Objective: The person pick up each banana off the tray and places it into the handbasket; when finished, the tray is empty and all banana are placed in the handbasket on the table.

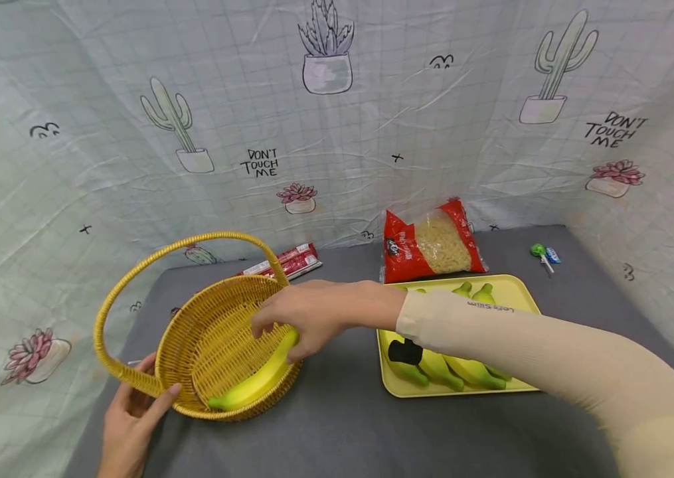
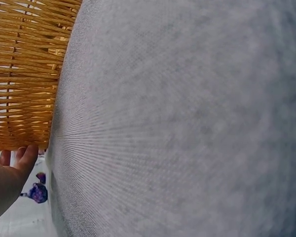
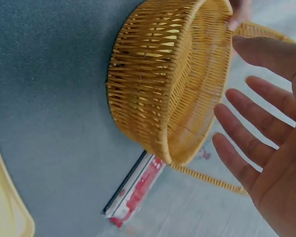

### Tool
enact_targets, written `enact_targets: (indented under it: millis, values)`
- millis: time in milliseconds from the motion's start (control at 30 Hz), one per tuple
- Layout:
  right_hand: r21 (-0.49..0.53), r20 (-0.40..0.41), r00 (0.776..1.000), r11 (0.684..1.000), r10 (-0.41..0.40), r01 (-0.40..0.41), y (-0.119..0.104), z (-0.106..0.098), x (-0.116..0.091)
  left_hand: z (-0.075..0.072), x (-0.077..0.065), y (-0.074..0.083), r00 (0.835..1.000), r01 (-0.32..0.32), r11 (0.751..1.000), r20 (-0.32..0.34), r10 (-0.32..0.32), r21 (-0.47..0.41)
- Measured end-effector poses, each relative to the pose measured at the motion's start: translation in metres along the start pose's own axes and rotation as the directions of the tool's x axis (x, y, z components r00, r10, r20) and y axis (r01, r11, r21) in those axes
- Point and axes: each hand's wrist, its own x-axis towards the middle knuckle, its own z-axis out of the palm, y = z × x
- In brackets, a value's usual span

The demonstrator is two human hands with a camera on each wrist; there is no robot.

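Note:
A yellow wicker basket [image 1: 202, 325] with a tall arched handle stands on the left of the table. My left hand [image 1: 127, 418] grips its near left side, the thumb over the rim. In the left wrist view, fingers of the left hand [image 2: 12, 168] lie against the woven outer wall. One yellow banana [image 1: 253, 385] with a green tip lies inside the basket along its near right side. Over the right rim hovers my right hand [image 1: 307, 318], overlapping the banana's upper end. The right wrist view shows the right hand [image 3: 281, 182] with fingers spread and nothing held.
Several bananas [image 1: 474, 373] lie on a yellow tray [image 1: 518, 292] at the right, partly behind my sleeve. A red bag of pasta [image 1: 441, 242] leans behind it. Red-and-white packets [image 1: 301, 262] lie behind the basket. A green lollipop [image 1: 538, 250] is at the back right.

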Motion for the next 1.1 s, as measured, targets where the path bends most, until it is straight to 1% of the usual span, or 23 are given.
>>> enact_targets:
  millis: [100, 200, 300, 367, 467, 600, 767, 900, 1100]
  values:
    - [0.001, -0.077, 0.997, 1.000, 0.010, -0.010, 0.003, -0.001, -0.016, 0.001, 0.000, 0.001, 1.000, -0.007, 1.000, -0.007, 0.007, 0.007]
    - [0.033, -0.149, 0.988, 0.999, 0.026, -0.021, 0.006, -0.002, -0.033, 0.001, 0.000, 0.000, 1.000, -0.007, 1.000, -0.013, 0.008, 0.011]
    - [0.082, -0.224, 0.973, 0.996, 0.061, -0.044, 0.012, -0.002, -0.051, 0.000, -0.001, -0.001, 1.000, -0.006, 1.000, -0.012, 0.006, 0.024]
    - [0.124, -0.275, 0.956, 0.990, 0.103, -0.071, 0.017, -0.002, -0.065, 0.000, -0.001, -0.001, 1.000, -0.007, 1.000, -0.009, 0.007, 0.029]
    - [0.167, -0.351, 0.922, 0.980, 0.164, -0.111, 0.025, -0.001, -0.087, -0.001, 0.000, -0.001, 1.000, -0.021, 0.999, 0.002, 0.021, 0.028]
    - [0.212, -0.423, 0.873, 0.964, 0.241, -0.164, 0.036, 0.001, -0.114, -0.001, 0.000, -0.001, 0.998, -0.059, 0.998, 0.019, 0.059, 0.009]
    - [0.291, -0.461, 0.813, 0.926, 0.355, -0.239, 0.046, 0.008, -0.144, -0.001, 0.000, 0.000, 0.996, -0.082, 0.996, 0.019, 0.082, -0.020]
    - [0.333, -0.497, 0.763, 0.902, 0.414, -0.273, 0.049, 0.015, -0.166, 0.000, -0.001, 0.000, 0.996, -0.085, 0.996, 0.017, 0.085, -0.026]
    - [0.313, -0.576, 0.667, 0.881, 0.473, -0.355, 0.057, 0.030, -0.193, -0.001, -0.001, 0.000, 0.996, -0.084, 0.996, 0.019, 0.084, -0.025]
